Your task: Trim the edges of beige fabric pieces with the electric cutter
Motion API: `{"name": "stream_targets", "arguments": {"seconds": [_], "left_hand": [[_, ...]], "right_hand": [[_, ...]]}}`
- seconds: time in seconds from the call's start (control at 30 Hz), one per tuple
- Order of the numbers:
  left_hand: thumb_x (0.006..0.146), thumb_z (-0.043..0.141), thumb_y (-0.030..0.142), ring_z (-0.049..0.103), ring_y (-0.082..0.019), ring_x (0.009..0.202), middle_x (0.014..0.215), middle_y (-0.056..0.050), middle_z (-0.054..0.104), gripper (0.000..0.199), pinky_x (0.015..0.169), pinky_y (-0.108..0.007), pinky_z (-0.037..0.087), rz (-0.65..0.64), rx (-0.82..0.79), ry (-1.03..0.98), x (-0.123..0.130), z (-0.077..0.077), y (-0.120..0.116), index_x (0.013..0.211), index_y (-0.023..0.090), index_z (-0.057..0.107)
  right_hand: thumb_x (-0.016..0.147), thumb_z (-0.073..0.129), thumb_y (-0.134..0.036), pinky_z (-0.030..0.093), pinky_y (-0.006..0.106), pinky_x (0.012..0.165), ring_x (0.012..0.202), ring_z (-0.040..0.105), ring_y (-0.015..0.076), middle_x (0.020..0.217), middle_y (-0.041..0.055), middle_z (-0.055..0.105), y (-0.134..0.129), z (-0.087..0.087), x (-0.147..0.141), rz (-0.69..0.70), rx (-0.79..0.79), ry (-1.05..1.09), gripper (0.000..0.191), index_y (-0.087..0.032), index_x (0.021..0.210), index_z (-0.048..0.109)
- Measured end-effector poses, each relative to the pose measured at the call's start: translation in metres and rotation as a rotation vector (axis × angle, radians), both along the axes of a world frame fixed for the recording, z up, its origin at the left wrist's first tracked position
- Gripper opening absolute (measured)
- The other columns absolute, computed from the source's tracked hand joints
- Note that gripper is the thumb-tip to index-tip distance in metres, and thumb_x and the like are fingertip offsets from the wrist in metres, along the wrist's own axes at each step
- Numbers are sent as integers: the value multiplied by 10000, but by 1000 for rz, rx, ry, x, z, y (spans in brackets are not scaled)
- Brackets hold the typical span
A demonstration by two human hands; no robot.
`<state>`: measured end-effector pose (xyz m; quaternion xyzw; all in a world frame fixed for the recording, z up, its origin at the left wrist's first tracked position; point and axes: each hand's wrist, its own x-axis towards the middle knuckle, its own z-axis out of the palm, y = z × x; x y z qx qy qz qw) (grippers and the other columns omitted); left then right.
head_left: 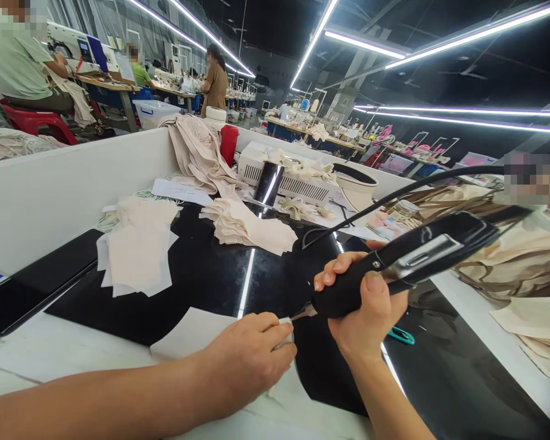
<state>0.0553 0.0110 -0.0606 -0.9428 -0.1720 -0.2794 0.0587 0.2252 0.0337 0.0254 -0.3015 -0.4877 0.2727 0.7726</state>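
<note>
My left hand (252,360) pinches the edge of a white sheet (192,333) at the front of the glossy black table surface (211,275). In my right hand (371,305) is a black handheld tool (407,256) with a silver lever and a cable. Its narrow metal tip is close to my left fingertips; whether it touches the sheet I cannot tell. Stacks of cut beige fabric pieces lie behind, one at the left (140,244) and one in the middle (250,226).
Teal scissors (401,335) lie right of my right hand. A vented white box (288,180), a red container (229,145) and draped fabric (199,146) stand at the back. More fabric (517,263) is piled right. People work at machines beyond.
</note>
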Motion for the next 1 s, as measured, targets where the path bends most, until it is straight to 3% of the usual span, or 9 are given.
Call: {"name": "stream_targets", "arguments": {"seconds": [0.2, 0.7, 1.0], "left_hand": [[991, 519, 32, 659, -202, 1052, 1101, -104, 699, 174, 953, -338, 548, -43, 11, 48, -1, 3, 1, 970, 141, 652], [960, 490, -17, 675, -173, 1024, 1071, -79, 704, 230, 951, -318, 542, -36, 33, 50, 0, 5, 3, 900, 136, 650], [1002, 468, 15, 680, -182, 1010, 1106, -101, 735, 232, 908, -315, 553, -30, 50, -17, 0, 8, 3, 989, 113, 678]], "right_hand": [[862, 759, -351, 533, 268, 483, 539, 595, 132, 746, -51, 642, 0, 3, -2, -10, -12, 20, 265, -254, 1032, 581], [830, 793, -396, 535, 265, 459, 524, 589, 133, 737, -52, 634, 0, 5, -10, 27, -5, 70, 346, -252, 1044, 562], [811, 807, -455, 511, 256, 462, 550, 562, 135, 748, -51, 618, 1, -2, -15, 31, -27, 69, 438, -276, 1131, 568]]}}
